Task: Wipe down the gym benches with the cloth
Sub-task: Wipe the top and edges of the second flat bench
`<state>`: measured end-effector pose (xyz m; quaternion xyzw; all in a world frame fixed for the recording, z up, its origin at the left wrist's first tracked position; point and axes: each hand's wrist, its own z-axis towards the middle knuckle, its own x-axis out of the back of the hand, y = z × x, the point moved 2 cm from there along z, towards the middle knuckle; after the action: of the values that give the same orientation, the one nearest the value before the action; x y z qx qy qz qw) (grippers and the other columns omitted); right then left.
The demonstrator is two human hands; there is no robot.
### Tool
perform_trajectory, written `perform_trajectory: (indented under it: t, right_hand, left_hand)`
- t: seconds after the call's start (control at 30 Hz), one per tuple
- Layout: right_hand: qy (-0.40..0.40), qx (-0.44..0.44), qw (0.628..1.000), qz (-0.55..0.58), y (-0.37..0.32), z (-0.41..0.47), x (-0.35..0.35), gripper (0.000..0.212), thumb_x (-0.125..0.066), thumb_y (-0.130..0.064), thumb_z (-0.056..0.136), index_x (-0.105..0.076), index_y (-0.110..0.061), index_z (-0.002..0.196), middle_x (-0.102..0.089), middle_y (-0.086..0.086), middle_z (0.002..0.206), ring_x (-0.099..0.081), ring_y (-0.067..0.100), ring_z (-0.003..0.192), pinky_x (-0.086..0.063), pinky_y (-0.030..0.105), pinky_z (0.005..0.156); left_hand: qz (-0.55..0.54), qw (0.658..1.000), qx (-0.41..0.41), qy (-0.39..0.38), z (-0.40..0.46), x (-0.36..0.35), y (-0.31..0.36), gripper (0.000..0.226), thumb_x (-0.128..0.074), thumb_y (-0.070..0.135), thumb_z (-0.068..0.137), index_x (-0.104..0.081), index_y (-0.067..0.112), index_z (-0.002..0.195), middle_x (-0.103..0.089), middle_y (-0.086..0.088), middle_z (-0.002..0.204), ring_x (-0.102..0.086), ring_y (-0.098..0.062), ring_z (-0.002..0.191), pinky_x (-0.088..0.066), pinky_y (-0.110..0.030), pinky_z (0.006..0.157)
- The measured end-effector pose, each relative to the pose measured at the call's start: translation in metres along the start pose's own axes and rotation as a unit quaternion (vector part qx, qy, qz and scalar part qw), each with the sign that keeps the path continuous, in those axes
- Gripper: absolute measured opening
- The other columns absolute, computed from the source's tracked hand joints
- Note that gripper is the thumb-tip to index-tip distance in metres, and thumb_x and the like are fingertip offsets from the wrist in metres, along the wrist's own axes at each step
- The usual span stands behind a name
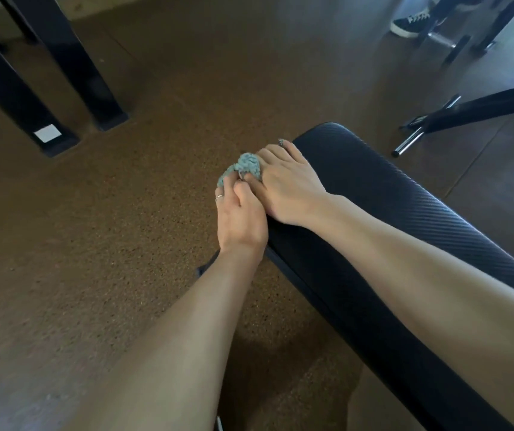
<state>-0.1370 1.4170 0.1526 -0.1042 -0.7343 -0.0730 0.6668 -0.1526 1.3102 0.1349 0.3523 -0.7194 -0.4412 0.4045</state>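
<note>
A black padded gym bench (405, 213) with a ribbed surface runs from the lower right up to the middle of the view. A small bunched grey-green cloth (243, 168) sits at the bench's left edge near its far end. My left hand (241, 219), with a ring on one finger, pinches the cloth's lower part beside the bench edge. My right hand (289, 185) lies across the bench pad, its fingers closed over the cloth's right side. Both hands touch each other at the cloth.
Brown speckled rubber flooring (109, 228) surrounds the bench. Black machine legs (72, 66) stand at the upper left. At the upper right are another black frame with a chrome bar (411, 141) and a person's dark sneaker (411, 23).
</note>
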Motion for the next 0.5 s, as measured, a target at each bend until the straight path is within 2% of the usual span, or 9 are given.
perform_trajectory:
  t: [0.07,0.13,0.17,0.2,0.27,0.33,0.37,0.43,0.5]
  right_hand:
    - [0.0,0.003,1.0,0.008,0.006,-0.003,0.001,0.056,-0.021,-0.048,0.109,-0.053,-0.017,0.143,-0.053,0.0,0.144,-0.038,0.02,0.143,-0.009,0.04,0.127]
    - [-0.018,0.014,1.0,0.004,0.01,-0.002,0.002,0.064,-0.016,-0.053,0.105,-0.054,-0.015,0.142,-0.054,0.001,0.143,-0.039,0.02,0.142,-0.012,0.04,0.127]
    - [-0.026,0.015,1.0,-0.001,0.012,-0.001,0.005,0.071,-0.012,-0.057,0.103,-0.054,-0.013,0.14,-0.055,0.003,0.142,-0.04,0.021,0.141,-0.015,0.04,0.126]
    - [-0.033,0.003,0.999,-0.002,0.017,0.003,0.007,0.074,-0.011,-0.058,0.102,-0.054,-0.01,0.14,-0.055,0.005,0.142,-0.041,0.023,0.139,-0.019,0.04,0.124]
    - [-0.044,-0.067,0.997,0.006,0.039,0.01,0.015,0.066,-0.019,-0.051,0.108,-0.051,-0.004,0.142,-0.053,0.013,0.145,-0.041,0.03,0.139,-0.025,0.041,0.121]
    - [-0.04,-0.14,0.989,0.015,0.065,0.016,0.025,0.061,-0.022,-0.045,0.111,-0.045,-0.001,0.147,-0.048,0.017,0.15,-0.038,0.033,0.144,-0.024,0.042,0.121]
    - [-0.039,-0.163,0.986,0.014,0.072,0.019,0.026,0.06,-0.022,-0.044,0.111,-0.043,-0.002,0.149,-0.046,0.016,0.153,-0.035,0.032,0.147,-0.021,0.041,0.123]
    - [-0.038,-0.181,0.983,0.016,0.066,0.022,0.022,0.06,-0.022,-0.042,0.111,-0.039,-0.004,0.154,-0.042,0.013,0.158,-0.029,0.028,0.151,-0.013,0.041,0.127]
    - [-0.035,-0.157,0.987,0.02,0.04,0.016,0.014,0.06,-0.022,-0.043,0.11,-0.037,-0.006,0.155,-0.041,0.009,0.16,-0.027,0.026,0.152,-0.009,0.042,0.128]
  left_hand:
    - [-0.062,0.994,0.083,-0.037,0.007,0.006,-0.002,0.053,-0.023,0.053,0.102,-0.038,0.033,0.149,-0.046,0.004,0.144,-0.043,-0.02,0.132,-0.027,-0.036,0.111]
    - [-0.116,0.978,0.17,-0.043,0.021,0.012,-0.016,0.087,-0.027,0.082,0.075,-0.045,0.034,0.145,-0.055,-0.002,0.144,-0.052,-0.028,0.129,-0.034,-0.049,0.114]
    - [-0.133,0.971,0.194,-0.044,0.025,0.016,-0.022,0.097,-0.028,0.087,0.066,-0.049,0.031,0.143,-0.059,-0.005,0.141,-0.056,-0.03,0.126,-0.038,-0.051,0.111]
    - [-0.131,0.969,0.202,-0.05,0.023,0.022,-0.02,0.095,-0.027,0.086,0.07,-0.054,0.026,0.139,-0.064,-0.007,0.134,-0.059,-0.028,0.121,-0.042,-0.046,0.107]
    - [-0.119,0.973,0.182,-0.082,0.014,0.032,-0.01,0.067,-0.023,0.068,0.097,-0.062,0.021,0.124,-0.069,-0.005,0.118,-0.062,-0.017,0.104,-0.044,-0.03,0.084]
    - [-0.133,0.969,0.175,-0.11,0.007,0.035,-0.013,0.053,-0.019,0.053,0.106,-0.062,0.025,0.119,-0.069,0.0,0.113,-0.061,-0.012,0.097,-0.039,-0.027,0.07]
    - [-0.137,0.97,0.164,-0.118,0.007,0.037,-0.016,0.053,-0.018,0.051,0.107,-0.062,0.025,0.123,-0.068,0.001,0.115,-0.061,-0.011,0.1,-0.041,-0.027,0.073]
    - [-0.145,0.969,0.156,-0.122,0.006,0.045,-0.021,0.059,-0.015,0.049,0.107,-0.061,0.024,0.133,-0.066,0.002,0.128,-0.058,-0.012,0.119,-0.04,-0.029,0.098]
    - [-0.17,0.963,0.165,-0.126,0.006,0.051,-0.029,0.065,-0.01,0.052,0.106,-0.061,0.023,0.135,-0.06,-0.001,0.142,-0.046,-0.014,0.136,-0.024,-0.037,0.121]
